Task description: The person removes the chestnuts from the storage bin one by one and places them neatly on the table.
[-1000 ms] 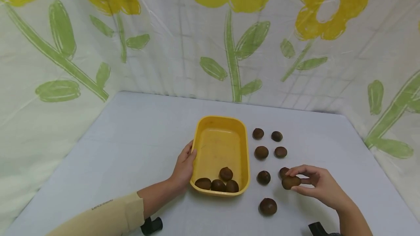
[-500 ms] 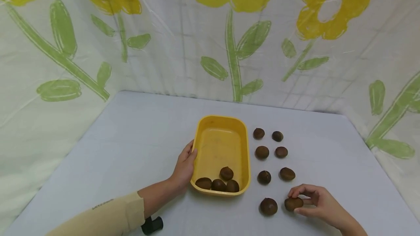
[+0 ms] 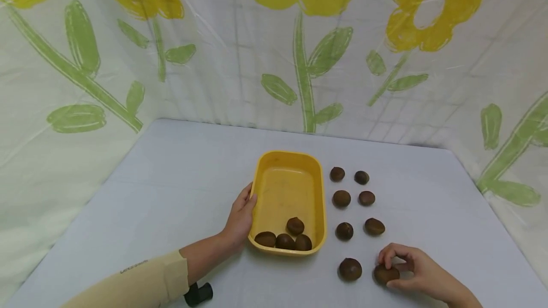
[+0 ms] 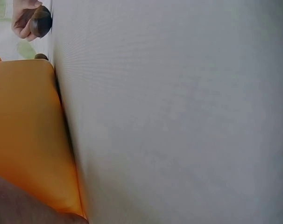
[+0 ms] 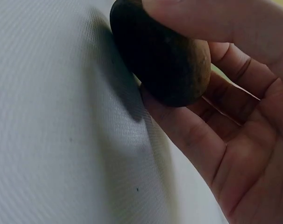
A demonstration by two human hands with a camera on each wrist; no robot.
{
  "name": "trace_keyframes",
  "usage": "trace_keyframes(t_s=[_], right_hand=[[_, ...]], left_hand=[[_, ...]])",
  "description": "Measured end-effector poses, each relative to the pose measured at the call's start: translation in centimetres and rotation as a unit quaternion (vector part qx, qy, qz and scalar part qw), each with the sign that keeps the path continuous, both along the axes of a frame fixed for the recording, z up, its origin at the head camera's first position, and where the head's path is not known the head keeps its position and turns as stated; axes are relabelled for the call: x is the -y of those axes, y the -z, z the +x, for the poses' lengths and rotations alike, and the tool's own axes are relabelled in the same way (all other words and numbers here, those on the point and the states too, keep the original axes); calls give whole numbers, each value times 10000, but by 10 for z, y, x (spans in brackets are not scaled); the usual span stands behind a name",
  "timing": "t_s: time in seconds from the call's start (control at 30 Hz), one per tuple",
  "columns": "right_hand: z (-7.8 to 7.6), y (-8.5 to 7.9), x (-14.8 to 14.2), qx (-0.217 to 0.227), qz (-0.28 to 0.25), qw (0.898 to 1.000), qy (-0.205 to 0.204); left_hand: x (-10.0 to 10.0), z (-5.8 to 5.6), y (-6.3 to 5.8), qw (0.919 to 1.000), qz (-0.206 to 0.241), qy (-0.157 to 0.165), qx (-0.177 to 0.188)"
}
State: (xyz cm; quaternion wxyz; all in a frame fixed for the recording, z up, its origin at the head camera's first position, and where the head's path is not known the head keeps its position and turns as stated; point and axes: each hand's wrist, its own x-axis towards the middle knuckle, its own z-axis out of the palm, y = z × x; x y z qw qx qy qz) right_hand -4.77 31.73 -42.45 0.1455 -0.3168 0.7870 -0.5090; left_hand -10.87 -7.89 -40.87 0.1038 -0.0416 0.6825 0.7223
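Near the front right of the table, my right hand point(image 3: 415, 270) pinches a brown chestnut point(image 3: 386, 275) between thumb and fingers. In the right wrist view the chestnut point(image 5: 165, 56) sits close to the white cloth, with the thumb on one side and a finger on the other; I cannot tell whether it bears on the cloth. My left hand point(image 3: 239, 217) grips the left wall of a yellow tray point(image 3: 284, 189), its thumb at the rim. Several chestnuts, among them one a little apart point(image 3: 295, 226), lie at the tray's near end.
Right of the tray, other chestnuts stand in two columns, including a far one point(image 3: 337, 174) and a near one point(image 3: 350, 269) just left of my right hand. A white cloth point(image 3: 180, 175) covers the table. Behind hangs a flower-printed curtain point(image 3: 205, 61).
My right hand has brought its chestnut toward the near edge, from beside the third row down to the right of the nearest chestnut. My left hand and the tray have stayed put.
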Motion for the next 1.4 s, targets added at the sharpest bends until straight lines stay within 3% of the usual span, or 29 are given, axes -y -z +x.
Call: trace_keyframes(t_s=[0.13,0.5,0.8,1.0,1.4], right_hand=[[0,1,0,-224,70,9997,-72],[0,-3,2,-321,340,9989,-80],[-4,-18,0,-57,631,9978,177],[-17,-39,5,-360,606,9971,302],[-55,-72,42,-1142,431,9925,77]], left_hand=[[0,0,0,10000,-12,4,-6],[0,-1,0,10000,3,-18,-4],[0,-1,0,10000,64,18,53],[-1,-1,0,10000,17,-11,78],[-1,-2,1,9999,-63,-69,135]])
